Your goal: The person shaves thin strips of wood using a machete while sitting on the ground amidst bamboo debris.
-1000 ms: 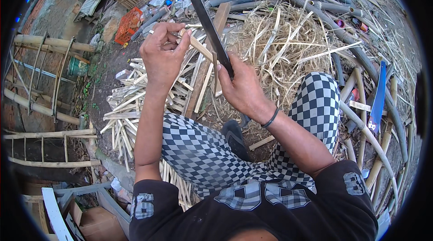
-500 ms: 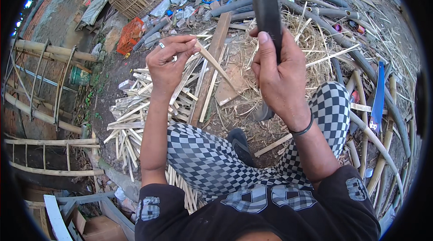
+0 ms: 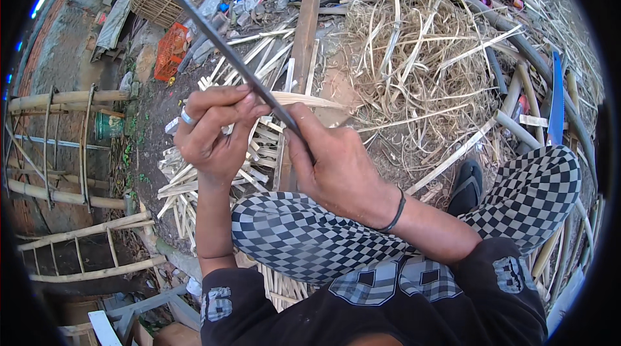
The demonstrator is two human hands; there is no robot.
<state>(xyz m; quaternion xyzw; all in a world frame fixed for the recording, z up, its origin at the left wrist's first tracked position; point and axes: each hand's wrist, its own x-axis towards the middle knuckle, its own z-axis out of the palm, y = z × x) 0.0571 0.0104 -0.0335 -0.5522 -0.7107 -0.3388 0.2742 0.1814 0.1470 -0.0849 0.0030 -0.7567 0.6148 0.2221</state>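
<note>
Apparently trimming the pale strip (image 3: 310,100) left of the shavings (image 3: 414,55), seemingly pinched in the left hand (image 3: 213,129), with knife (image 3: 213,36) gripped in the right hand (image 3: 343,168), and next calling for a steady stroke.

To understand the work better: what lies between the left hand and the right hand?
In the head view, the dark blade slants between the left hand and the right hand, with a pale strip showing beyond it.
</note>
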